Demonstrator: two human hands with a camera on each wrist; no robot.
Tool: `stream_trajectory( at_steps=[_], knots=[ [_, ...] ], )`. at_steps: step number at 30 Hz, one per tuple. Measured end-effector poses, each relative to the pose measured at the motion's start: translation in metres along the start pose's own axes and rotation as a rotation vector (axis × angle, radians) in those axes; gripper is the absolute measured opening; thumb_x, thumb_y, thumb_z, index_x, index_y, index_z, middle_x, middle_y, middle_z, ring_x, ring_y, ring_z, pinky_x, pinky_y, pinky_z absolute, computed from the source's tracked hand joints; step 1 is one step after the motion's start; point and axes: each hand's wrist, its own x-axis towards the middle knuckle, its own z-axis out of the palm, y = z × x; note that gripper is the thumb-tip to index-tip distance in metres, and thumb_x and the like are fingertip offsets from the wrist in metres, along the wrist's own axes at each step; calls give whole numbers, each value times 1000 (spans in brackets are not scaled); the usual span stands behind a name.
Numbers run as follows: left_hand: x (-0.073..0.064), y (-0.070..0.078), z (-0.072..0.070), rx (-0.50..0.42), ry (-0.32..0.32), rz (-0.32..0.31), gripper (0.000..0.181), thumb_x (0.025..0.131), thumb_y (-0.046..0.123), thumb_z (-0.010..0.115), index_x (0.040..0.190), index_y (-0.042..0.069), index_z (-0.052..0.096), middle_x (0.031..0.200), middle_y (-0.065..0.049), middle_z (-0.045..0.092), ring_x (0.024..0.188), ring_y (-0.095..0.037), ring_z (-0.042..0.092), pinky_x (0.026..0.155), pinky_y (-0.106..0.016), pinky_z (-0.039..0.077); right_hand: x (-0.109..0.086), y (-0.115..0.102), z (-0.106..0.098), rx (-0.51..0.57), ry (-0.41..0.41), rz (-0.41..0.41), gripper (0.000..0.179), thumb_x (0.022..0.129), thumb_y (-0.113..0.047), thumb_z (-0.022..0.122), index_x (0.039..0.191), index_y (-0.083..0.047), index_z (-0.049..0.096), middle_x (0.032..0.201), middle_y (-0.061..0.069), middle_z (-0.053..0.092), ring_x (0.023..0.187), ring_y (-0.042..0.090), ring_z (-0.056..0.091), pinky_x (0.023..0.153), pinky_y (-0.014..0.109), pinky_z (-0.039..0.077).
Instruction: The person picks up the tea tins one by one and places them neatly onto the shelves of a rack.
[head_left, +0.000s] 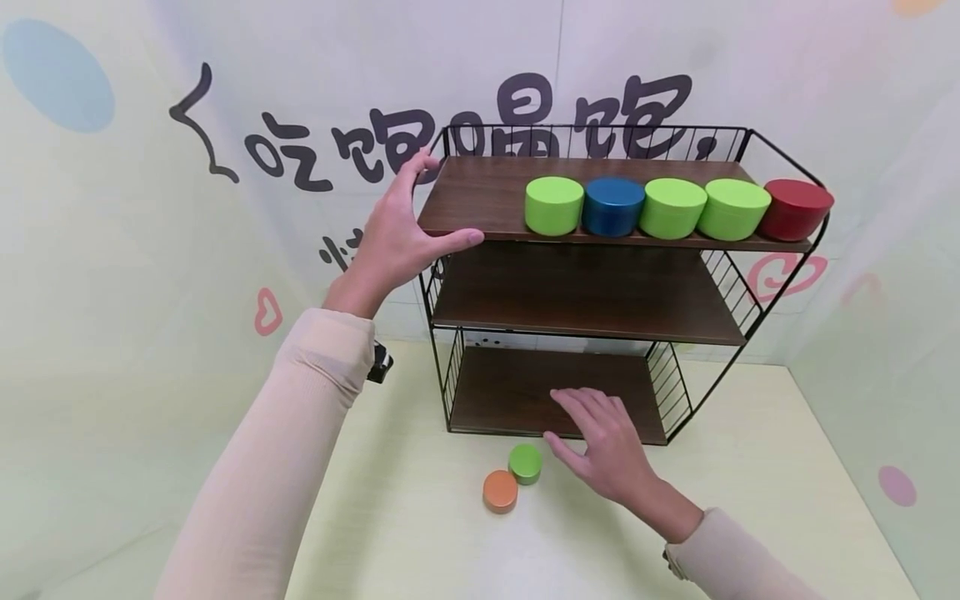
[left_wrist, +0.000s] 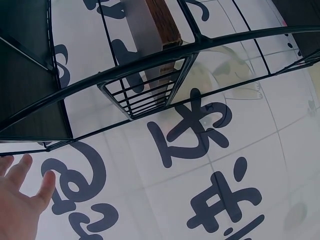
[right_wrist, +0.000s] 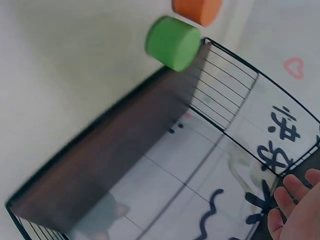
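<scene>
My left hand (head_left: 393,229) is at the left end of the shelf rack's top board (head_left: 480,196), its thumb and fingers spread; whether it touches the frame cannot be told. In the left wrist view that hand (left_wrist: 22,200) appears beside the black wire frame. My right hand (head_left: 603,442) hovers in front of the bottom board with loosely bent fingers, holding nothing. Just left of it, a round green tin (head_left: 525,463) and an orange tin (head_left: 500,492) stand close together on the table. The right wrist view shows the green tin (right_wrist: 172,45) near the rack's lower corner.
Along the right of the top board stand a green tin (head_left: 553,206), a blue tin (head_left: 613,207), two more green tins and a red tin (head_left: 797,210) at the end. Below are a middle board (head_left: 585,292) and a bottom board (head_left: 510,387). A printed curtain hangs behind.
</scene>
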Motion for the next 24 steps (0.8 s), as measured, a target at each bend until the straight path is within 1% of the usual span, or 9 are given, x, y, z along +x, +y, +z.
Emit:
stream_trajectory(
  at_steps=[2, 5, 12, 15, 19, 21, 24],
  knots=[
    [0, 0, 0, -3, 0, 2, 109, 67, 59, 85, 154, 24, 30, 159, 15, 28, 143, 1, 24, 115, -30, 26, -5, 1, 5, 1, -14, 7, 53, 88, -40, 71, 130, -8, 63, 122, 8, 67, 111, 27, 59, 78, 44, 48],
    [0, 0, 0, -7, -2, 0, 110, 67, 59, 85, 155, 24, 29, 159, 15, 29, 143, 0, 24, 115, -31, 26, -11, 1, 12, 3, -33, 22, 56, 85, -40, 72, 131, -9, 63, 123, 8, 67, 111, 27, 59, 78, 44, 49],
    [0, 0, 0, -7, -1, -7, 111, 67, 60, 85, 155, 25, 29, 158, 15, 30, 143, 2, 25, 115, -31, 27, -22, 1, 26, 3, -36, 34, 53, 93, -47, 61, 130, -9, 64, 123, 9, 68, 109, 28, 61, 78, 43, 48],
    [0, 0, 1, -8, -2, -7, 110, 67, 60, 85, 155, 26, 29, 159, 14, 29, 143, 1, 25, 115, -32, 27, -27, 1, 31, 5, -44, 37, 52, 91, -45, 65, 129, -9, 64, 122, 9, 68, 109, 28, 61, 78, 43, 49],
    [0, 0, 1, -10, -3, -9, 109, 66, 60, 85, 154, 26, 30, 159, 14, 28, 143, 0, 25, 115, -33, 28, -32, 1, 37, 11, -68, 38, 56, 83, -37, 75, 129, -9, 64, 122, 9, 69, 108, 28, 62, 79, 43, 49],
    [0, 0, 1, -11, -4, -9, 109, 66, 60, 85, 154, 26, 30, 160, 14, 28, 143, 0, 24, 115, -33, 27, -35, 2, 41, 5, -77, 28, 57, 80, -36, 77, 129, -9, 64, 122, 8, 69, 108, 28, 62, 80, 44, 49],
    [0, 0, 0, -13, -5, -12, 108, 66, 60, 85, 153, 26, 31, 160, 16, 27, 144, 1, 24, 115, -33, 27, -39, 4, 47, -1, -83, 14, 57, 80, -37, 77, 128, -9, 64, 121, 8, 69, 106, 28, 63, 80, 44, 49]
  ],
)
